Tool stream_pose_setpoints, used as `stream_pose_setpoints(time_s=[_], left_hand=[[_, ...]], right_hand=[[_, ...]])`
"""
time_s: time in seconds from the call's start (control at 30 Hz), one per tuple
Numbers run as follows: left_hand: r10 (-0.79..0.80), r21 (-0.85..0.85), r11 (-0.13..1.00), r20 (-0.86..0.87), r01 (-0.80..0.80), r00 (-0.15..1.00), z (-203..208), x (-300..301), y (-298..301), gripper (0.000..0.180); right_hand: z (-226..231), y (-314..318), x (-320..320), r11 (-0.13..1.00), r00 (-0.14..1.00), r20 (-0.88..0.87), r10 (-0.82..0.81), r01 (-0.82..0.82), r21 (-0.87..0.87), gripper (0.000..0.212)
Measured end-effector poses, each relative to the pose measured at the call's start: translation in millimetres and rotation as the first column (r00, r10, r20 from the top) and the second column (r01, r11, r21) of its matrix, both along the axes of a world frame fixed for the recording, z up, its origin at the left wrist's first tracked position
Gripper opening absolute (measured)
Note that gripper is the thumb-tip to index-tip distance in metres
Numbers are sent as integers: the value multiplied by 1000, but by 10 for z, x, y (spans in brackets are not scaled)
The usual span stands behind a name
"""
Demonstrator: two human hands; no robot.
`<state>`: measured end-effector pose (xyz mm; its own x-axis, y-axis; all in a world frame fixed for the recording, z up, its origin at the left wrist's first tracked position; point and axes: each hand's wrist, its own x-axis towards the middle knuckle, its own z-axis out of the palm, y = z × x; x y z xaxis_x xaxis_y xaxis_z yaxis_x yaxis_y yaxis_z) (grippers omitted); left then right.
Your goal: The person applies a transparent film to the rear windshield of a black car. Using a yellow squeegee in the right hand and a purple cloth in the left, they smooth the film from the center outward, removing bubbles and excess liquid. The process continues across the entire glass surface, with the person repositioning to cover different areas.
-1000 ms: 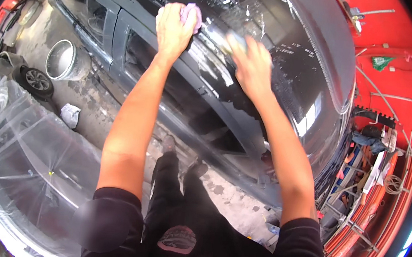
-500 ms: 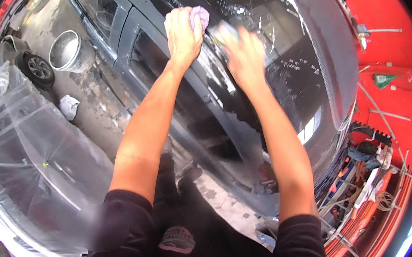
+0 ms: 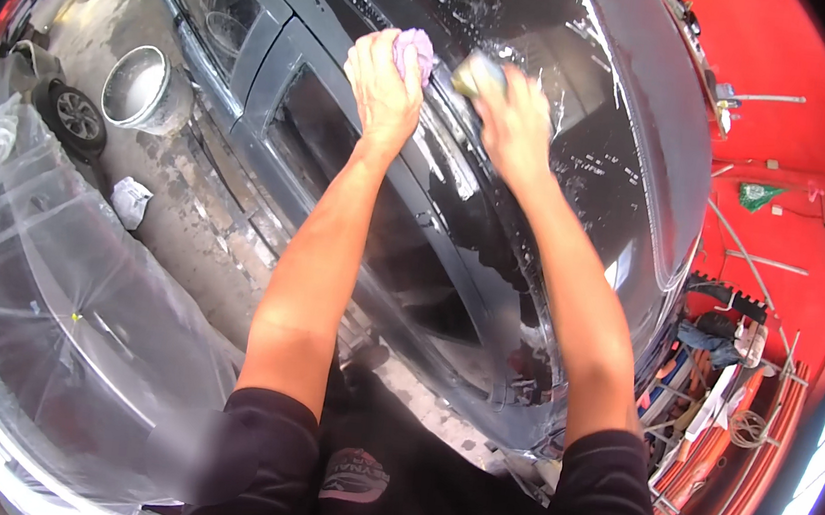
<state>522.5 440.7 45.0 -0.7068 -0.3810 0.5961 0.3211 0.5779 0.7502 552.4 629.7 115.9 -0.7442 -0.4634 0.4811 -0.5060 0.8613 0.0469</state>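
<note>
Both arms stretch forward over a dark grey car (image 3: 268, 81) with wet, white-streaked patches on its roof. My left hand (image 3: 385, 99) is closed around a crumpled lilac cloth (image 3: 414, 55), held along the roof edge above the side windows. Beside it on the right, my right hand (image 3: 517, 128) grips a small yellowish-grey pad (image 3: 479, 74) against the roof; it looks like a sponge or sanding pad, but blur hides which. Whitish suds or residue (image 3: 452, 166) lie along the roof edge near both hands.
A bucket (image 3: 175, 107) with whitish content stands on the floor at the left. Behind it, another vehicle shows a wheel (image 3: 75, 117) and clear plastic sheeting (image 3: 81, 253). Crumpled paper (image 3: 130, 201) lies nearby. At the right stand a red wall (image 3: 787, 237) and a cluttered rack (image 3: 720, 390).
The view has shifted slightly, so both hands appear a little farther right and lower. My right hand, smeared by motion before, shows more clearly with its pad. Both grips stay the same.
</note>
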Motion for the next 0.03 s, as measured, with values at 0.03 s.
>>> stream_pose_setpoints(time_s=[0.03], left_hand=[[0,-8,1000,2,0,1000,-23,-1,-13,34]], right_hand=[[-12,29,-73,1000,1000,-6,10,-10,10,44]])
